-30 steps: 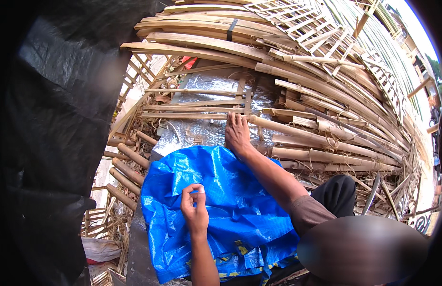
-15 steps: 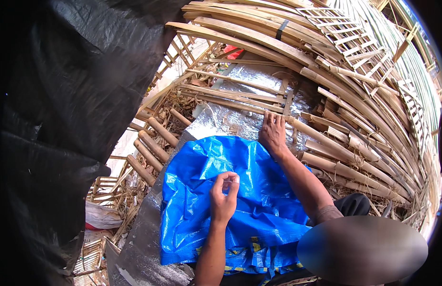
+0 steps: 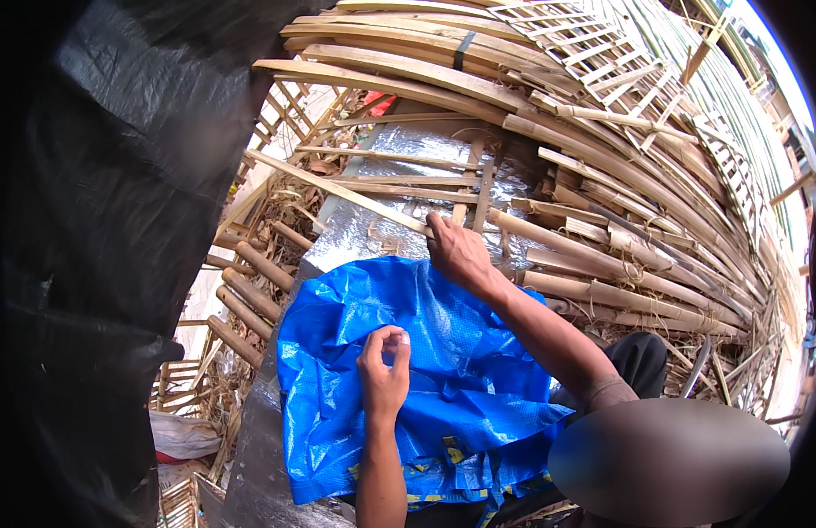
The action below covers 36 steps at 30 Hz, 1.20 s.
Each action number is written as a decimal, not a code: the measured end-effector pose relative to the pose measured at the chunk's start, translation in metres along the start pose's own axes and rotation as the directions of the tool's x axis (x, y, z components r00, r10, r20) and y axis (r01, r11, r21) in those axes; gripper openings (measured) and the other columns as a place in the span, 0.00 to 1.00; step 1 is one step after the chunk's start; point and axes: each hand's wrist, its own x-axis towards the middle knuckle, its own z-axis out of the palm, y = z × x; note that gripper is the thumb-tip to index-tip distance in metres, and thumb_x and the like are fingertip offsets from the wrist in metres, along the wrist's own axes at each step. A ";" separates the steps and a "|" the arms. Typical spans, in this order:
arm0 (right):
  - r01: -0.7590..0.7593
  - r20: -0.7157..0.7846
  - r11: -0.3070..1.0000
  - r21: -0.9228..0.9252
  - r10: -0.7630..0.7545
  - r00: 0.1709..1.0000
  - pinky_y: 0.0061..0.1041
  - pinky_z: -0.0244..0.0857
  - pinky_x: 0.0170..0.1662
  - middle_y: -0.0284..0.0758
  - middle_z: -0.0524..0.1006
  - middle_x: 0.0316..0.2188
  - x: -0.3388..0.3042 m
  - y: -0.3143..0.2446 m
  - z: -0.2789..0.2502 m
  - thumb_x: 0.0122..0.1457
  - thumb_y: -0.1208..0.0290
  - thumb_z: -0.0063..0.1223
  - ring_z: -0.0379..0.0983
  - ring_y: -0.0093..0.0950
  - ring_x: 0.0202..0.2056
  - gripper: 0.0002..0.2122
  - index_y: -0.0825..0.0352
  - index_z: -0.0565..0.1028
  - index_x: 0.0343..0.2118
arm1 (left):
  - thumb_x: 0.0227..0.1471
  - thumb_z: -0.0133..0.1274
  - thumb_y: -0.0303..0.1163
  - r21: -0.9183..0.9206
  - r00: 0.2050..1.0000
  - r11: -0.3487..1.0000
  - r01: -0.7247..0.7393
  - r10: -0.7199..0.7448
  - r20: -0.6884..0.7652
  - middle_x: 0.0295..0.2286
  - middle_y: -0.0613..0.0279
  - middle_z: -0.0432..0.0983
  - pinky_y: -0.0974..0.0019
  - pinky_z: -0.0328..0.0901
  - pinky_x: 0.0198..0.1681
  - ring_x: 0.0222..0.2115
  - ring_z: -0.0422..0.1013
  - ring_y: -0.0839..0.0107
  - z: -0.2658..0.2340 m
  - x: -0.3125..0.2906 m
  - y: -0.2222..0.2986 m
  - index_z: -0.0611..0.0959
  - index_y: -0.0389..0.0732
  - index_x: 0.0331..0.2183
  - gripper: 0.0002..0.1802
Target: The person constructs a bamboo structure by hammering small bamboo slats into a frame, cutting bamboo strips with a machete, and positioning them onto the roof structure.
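A thin, pale bamboo strip [image 3: 338, 192] is gripped near its right end by my right hand [image 3: 461, 253], its fingers closed. The strip slants up to the far left, over other split bamboo strips [image 3: 390, 157] on a silvery foil-faced sheet [image 3: 351, 231]. My left hand [image 3: 384, 370] is above the blue plastic tarp [image 3: 338, 414], fingers curled and thumb tip near the index finger. Anything small in that pinch is too hard to make out. The crumpled tarp spreads beneath both forearms.
Long bamboo slats [image 3: 408, 75] are stacked from the far side to the right, with a woven lattice panel [image 3: 593, 53] on top. Short round bamboo poles [image 3: 249, 295] stick out at left. A black plastic sheet [image 3: 117, 220] hangs on the left. A dark-clothed knee [image 3: 639, 365] shows at right.
My right hand has moved left and nearer, taking hold of a strip and raising it at a slant off the others. My left hand keeps its curled shape. The whole view has shifted slightly.
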 end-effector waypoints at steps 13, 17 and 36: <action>0.046 -0.172 0.994 -0.096 -0.063 0.983 0.30 0.57 0.33 0.30 0.70 0.24 -0.252 0.000 -0.126 0.50 0.67 0.64 0.66 0.30 0.28 0.19 0.56 0.76 0.47 | 0.64 0.36 0.48 -0.552 0.980 0.832 -0.058 -0.057 -0.189 0.49 0.56 0.70 0.69 0.65 0.42 0.41 0.70 0.70 -0.009 -0.002 0.026 0.60 0.39 0.59 0.29; 0.061 -0.081 0.994 -0.095 -0.068 0.994 0.31 0.59 0.31 0.31 0.69 0.22 -0.304 0.008 -0.142 0.48 0.67 0.65 0.67 0.30 0.27 0.19 0.55 0.77 0.46 | 0.64 0.41 0.44 -0.586 0.977 0.794 -0.159 0.040 -0.210 0.42 0.54 0.73 0.70 0.67 0.36 0.33 0.73 0.71 -0.021 -0.015 0.040 0.60 0.40 0.57 0.27; -0.173 -0.087 0.981 0.093 0.181 0.980 0.34 0.70 0.33 0.36 0.77 0.28 -0.384 0.031 -0.216 0.52 0.64 0.61 0.76 0.39 0.28 0.15 0.59 0.76 0.42 | 0.59 0.30 0.66 -0.376 0.915 0.926 0.030 -0.177 -0.364 0.27 0.56 0.79 0.75 0.66 0.27 0.23 0.73 0.73 -0.053 -0.024 0.015 0.79 0.35 0.37 0.42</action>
